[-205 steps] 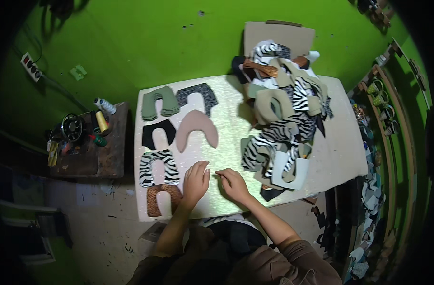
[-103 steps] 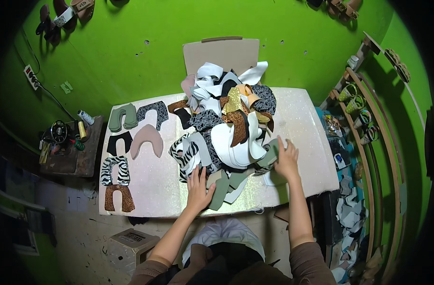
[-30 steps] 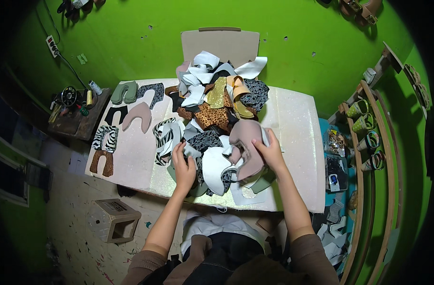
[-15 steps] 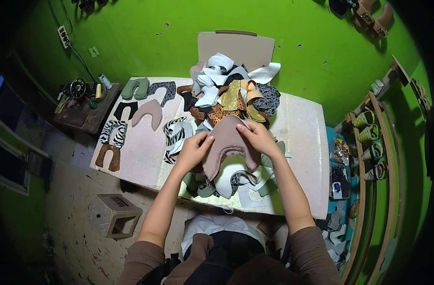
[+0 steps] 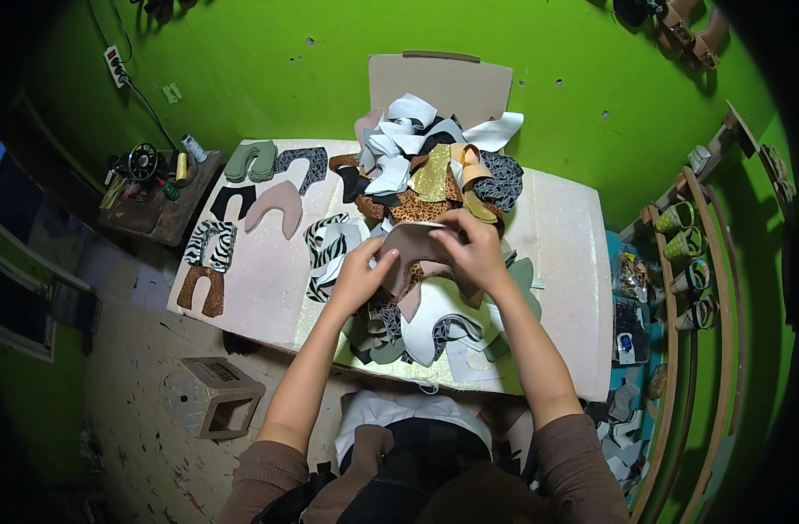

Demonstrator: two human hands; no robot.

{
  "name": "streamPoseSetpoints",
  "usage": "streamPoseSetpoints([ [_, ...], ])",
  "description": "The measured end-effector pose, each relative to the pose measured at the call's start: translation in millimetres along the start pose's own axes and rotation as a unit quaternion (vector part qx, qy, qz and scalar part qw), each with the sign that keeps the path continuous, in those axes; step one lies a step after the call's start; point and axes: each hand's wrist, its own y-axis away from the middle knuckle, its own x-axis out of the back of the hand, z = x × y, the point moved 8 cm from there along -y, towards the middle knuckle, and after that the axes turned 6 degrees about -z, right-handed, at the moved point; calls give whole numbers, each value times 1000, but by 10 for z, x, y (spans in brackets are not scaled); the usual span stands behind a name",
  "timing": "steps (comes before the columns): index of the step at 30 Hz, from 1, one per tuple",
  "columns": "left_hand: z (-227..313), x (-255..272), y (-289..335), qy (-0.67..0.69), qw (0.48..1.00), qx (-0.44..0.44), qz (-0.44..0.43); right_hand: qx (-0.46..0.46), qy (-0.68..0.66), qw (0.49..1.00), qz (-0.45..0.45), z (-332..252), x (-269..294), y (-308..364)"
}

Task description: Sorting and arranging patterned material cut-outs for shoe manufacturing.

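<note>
Between my hands I hold a taupe U-shaped cut piece (image 5: 410,246), tilted above the table. My left hand (image 5: 364,277) pinches its left side with the thumb on top. At its upper right edge my right hand (image 5: 466,247) grips it with thumb and fingers. Whether it is one layer or a stack is hard to tell. Below lie white U-shaped pieces (image 5: 441,310) over dark patterned and green ones. Zebra-print pieces (image 5: 327,253) rest left of my left hand. Beyond my hands rises a mixed heap of pieces, among them gold glitter (image 5: 431,175) and leopard print (image 5: 417,206).
Sorted U-shaped pieces line the table's left side: green (image 5: 251,162), taupe (image 5: 275,208), zebra (image 5: 210,245) and brown (image 5: 201,291). A cardboard panel (image 5: 441,83) leans on the green wall. Left stands a sewing machine (image 5: 144,163), right a wooden shoe rack (image 5: 709,262), and a stool (image 5: 214,397) below.
The taupe piece has tipped, so its front ends have swung down and it looks foreshortened. My right hand has shifted slightly toward me with its fingers more curled.
</note>
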Motion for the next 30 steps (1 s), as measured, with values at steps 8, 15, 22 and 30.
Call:
streamPoseSetpoints([
  [8, 1, -116, 23, 534, 820, 64, -195, -189, -290, 937, 46, 416, -277, -228],
  [15, -460, 191, 17, 687, 659, 101, -291, -24, 38, 997, 56, -25, -766, -655],
  [22, -1060, 894, 196, 729, 599, 174, -281, 23, -6, 999, -35, -426, -1566, -907],
  [30, -1716, 1568, 363, 715, 642, 227, -161, -72, -186, 948, -250, -906, -2490, -822],
])
